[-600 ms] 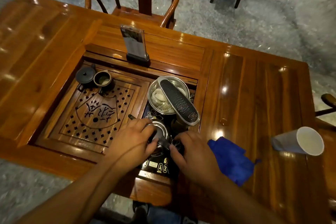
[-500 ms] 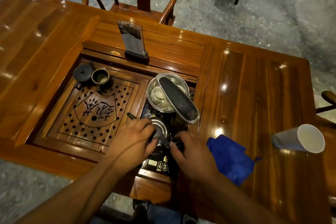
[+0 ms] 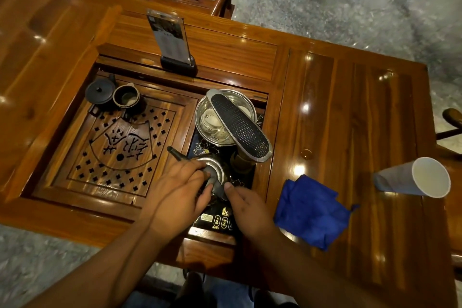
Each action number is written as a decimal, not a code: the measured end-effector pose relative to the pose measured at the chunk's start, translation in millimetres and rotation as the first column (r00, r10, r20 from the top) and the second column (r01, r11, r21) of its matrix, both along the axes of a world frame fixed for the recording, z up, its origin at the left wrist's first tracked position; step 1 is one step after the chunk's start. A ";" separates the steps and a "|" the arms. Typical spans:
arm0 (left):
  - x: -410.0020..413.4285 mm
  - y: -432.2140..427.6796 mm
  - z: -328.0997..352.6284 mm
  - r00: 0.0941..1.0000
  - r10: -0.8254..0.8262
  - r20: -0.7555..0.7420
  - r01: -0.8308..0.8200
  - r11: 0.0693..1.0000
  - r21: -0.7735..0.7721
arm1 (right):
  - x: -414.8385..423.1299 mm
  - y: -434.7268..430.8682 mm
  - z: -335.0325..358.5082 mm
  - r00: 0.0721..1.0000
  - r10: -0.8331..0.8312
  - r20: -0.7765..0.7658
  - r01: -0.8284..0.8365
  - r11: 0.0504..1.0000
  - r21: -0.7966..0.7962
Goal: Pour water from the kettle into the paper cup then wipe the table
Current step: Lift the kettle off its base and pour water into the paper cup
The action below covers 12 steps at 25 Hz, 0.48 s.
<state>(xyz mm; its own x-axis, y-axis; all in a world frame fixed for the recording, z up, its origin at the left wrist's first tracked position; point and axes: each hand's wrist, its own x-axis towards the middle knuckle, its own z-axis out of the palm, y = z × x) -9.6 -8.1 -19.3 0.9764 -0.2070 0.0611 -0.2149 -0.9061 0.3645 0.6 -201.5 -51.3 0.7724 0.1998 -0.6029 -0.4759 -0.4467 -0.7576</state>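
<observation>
In the head view, the kettle (image 3: 215,172) is seated on the black induction panel (image 3: 220,217) recessed into the wooden table (image 3: 350,117), and it is taken here as the reference landmark. The left hand (image 3: 180,192) is laid over the left side of the kettle, its fingers curled around the dark handle beside the metal lid; the kettle's dark spout is seen projecting to the left past the knuckles. The right hand (image 3: 246,210) is placed just right of and nearer than the kettle, with the thumb touching the handle end; whether the remaining fingers are closed on anything cannot be told. The paper cup (image 3: 415,177) is located well to the right of the kettle, lying on its side on the table with its open mouth turned right. A crumpled blue cloth (image 3: 310,210) is found between the kettle and the cup, resting on the table. Directly beyond the kettle, a steel basin (image 3: 212,120) is set, with a long perforated metal lid (image 3: 240,125) laid obliquely across its rim. To the left of the kettle, a slotted wooden tea tray (image 3: 120,147) is fitted, carrying a small dark teapot (image 3: 100,91) and a dark cup (image 3: 127,97) at its far corner. Farther beyond the kettle, an upright acrylic card stand (image 3: 172,42) is placed.
</observation>
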 end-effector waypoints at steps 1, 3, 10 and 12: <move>0.6 0.1 0.4 1.000 0.006 -0.007 -0.006 1.000 0.014 | 0.7 3.2 -2.7 0.999 -0.018 -0.030 0.019 1.000 0.024; 3.1 1.2 1.8 1.000 0.023 -0.016 -0.022 0.998 0.062 | 2.7 7.9 -3.6 1.000 -0.027 -0.006 0.027 0.999 0.041; 10.0 1.2 7.8 0.997 0.075 0.004 -0.075 0.995 0.073 | 10.2 12.1 -1.5 0.985 -0.059 0.164 0.045 0.995 0.091; 11.5 -1.1 14.9 0.996 0.083 0.035 -0.085 0.994 0.066 | 12.5 10.1 2.9 0.983 -0.083 0.167 0.063 0.991 0.121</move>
<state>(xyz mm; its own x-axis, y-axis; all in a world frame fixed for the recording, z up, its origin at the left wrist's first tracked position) 2.0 -9.2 -4.4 0.9883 -0.1288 0.0814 -0.1474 -0.9437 0.2962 13.1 -191.4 -48.4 0.8771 0.1989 -0.4372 -0.3633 -0.3209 -0.8747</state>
